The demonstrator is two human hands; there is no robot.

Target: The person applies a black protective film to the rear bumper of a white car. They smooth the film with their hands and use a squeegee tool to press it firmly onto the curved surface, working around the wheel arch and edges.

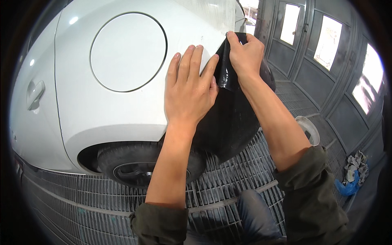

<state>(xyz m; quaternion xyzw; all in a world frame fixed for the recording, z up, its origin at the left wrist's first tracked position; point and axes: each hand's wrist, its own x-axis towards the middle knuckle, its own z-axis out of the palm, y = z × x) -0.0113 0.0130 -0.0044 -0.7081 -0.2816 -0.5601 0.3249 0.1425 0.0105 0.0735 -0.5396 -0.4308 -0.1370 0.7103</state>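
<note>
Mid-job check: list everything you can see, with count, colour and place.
White car: one, left and centre
Round flap: one, white, upper panel
Door handle: one, white, far left
Wheel: one, dark, under the arch
Black sheet: one, glossy, at the car's corner
Black lower corner: one, below the sheet
Grated floor: one, grey, below
Wall: grey, right
Windows: three, bright, in the wall
Round container: one, whitish, on the floor, right
Crumpled bundle: one, grey-white and blue, far right
Trouser leg: one, blue, bottom
Sleeves: two, dark green, bottom
Left hand: one, bare, flat on white panel
Right hand: one, bare, pinching the sheet

Left hand (188, 94) rests on white car (106, 107), right hand (247, 53) pinches black sheet (227, 73)
</note>
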